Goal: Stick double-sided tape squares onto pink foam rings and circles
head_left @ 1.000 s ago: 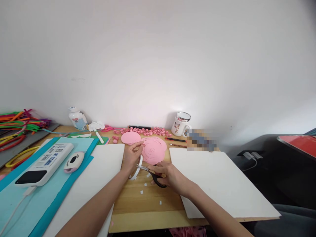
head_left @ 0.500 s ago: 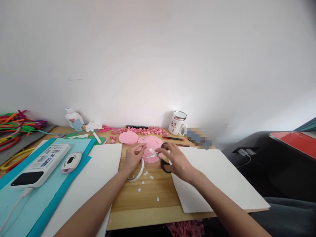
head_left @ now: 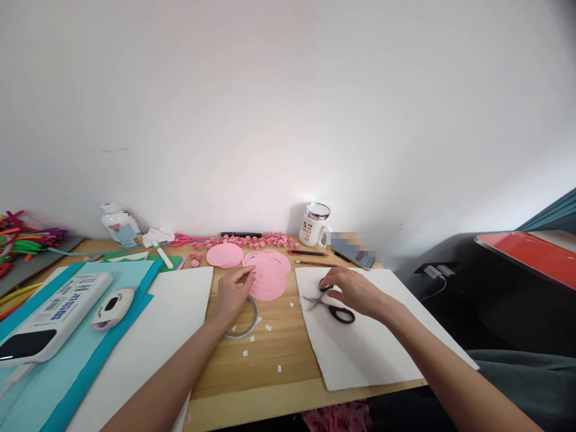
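My left hand is closed in a pinch over the edge of the pink paper circles with cut spiral lines; anything between its fingertips is too small to make out. Just beside that hand, a roll of white tape is partly hidden by the wrist. Over on the right, my right hand has its fingers at one black handle loop of the scissors. Their blades are spread apart and point left above the white sheet. Several small white squares lie scattered on the wood.
A stack of pink paper circles and rolled pink paper pieces sit toward the wall. A mug, a red-and-black pen and a phone stand or lie behind. At left are a power bank and a bottle.
My right hand has carried the scissors right, from the pink circles to the white sheet. The tape roll sits lower and flatter beside my left hand. The whole view has shifted slightly.
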Motion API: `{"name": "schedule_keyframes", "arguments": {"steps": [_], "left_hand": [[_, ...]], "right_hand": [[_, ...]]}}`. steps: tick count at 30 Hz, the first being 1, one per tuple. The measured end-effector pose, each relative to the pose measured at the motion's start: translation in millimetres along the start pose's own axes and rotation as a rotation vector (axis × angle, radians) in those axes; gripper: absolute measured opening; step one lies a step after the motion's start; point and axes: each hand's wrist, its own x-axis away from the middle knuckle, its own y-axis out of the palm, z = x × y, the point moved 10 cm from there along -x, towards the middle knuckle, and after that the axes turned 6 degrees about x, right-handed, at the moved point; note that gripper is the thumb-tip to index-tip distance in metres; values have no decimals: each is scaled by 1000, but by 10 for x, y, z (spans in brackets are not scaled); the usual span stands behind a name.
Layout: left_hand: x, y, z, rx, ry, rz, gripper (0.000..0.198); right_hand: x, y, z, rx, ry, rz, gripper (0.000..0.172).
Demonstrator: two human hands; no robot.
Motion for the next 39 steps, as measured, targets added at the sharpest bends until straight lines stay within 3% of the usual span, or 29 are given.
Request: {"name": "schedule_keyframes", "arguments": {"steps": [4,10,20,26,29,32,36,39], "left_hand": [[-4,-8,-10,49,-46,-5,24],[-23,30,-148,244,-177,-40,32],[-10,73,-178,300,-254,-62,34],[-6,102,-211,307,-262,-84,36],[-2,110,-239,329,-280,-82,37],[-1,112,-234,325,-280,-81,36],[6,118,-184,321,-295,-83,33],[9,142,-163,361,-316,-102,32]], "right_hand": [[-140,131,-44,-166,59,19,16],[-223,323,16,-198,115,-11,13],[-233,358,-60,-139,99,-44,10],[-118,326,-203,-18,11,89,14],[-115,284,-86,-172,62,105,13],[-223,282,-44,-490,113,0,13],[-528,101,-455,-931,-91,-12,18],[-743,69,-745,-1046,-200,14,22]]}}
